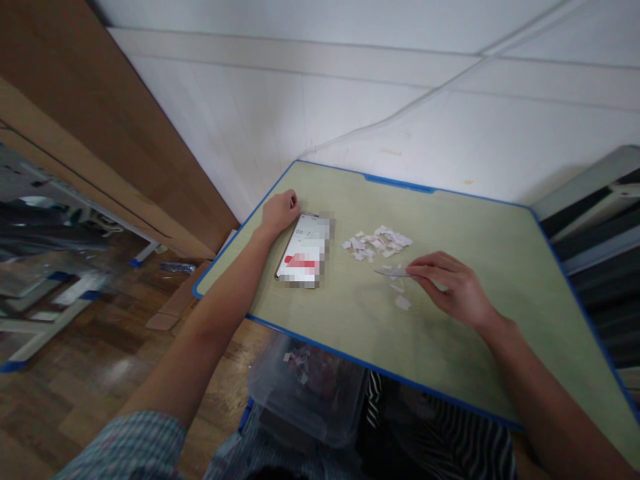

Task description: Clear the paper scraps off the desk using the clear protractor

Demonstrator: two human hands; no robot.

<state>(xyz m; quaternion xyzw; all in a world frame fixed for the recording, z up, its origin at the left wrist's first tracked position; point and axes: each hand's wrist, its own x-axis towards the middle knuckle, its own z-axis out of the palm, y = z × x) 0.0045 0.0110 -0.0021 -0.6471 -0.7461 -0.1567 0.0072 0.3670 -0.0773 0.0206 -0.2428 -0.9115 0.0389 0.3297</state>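
My right hand (455,290) pinches thin metal tweezers (393,272), their tips pointing left just above the table. Under and in front of the tips lie a few loose paper scraps (403,303). Farther back is a small heap of torn white paper pieces (383,241), some with pinkish marks. My left hand (280,212) rests closed on the table's left side, fingers curled, with nothing visible in it. Beside it lies a phone (303,250) face up, showing a timer-like screen with a red area; its right edge is blurred out.
The pale green table (480,233) has a blue rim and stands against a white wall (350,93). A clear plastic bin (300,413) with paper scraps in it sits below the near edge. Brown cardboard (167,310) lies on the wooden floor. Grey folded frames (600,200) stand at right.
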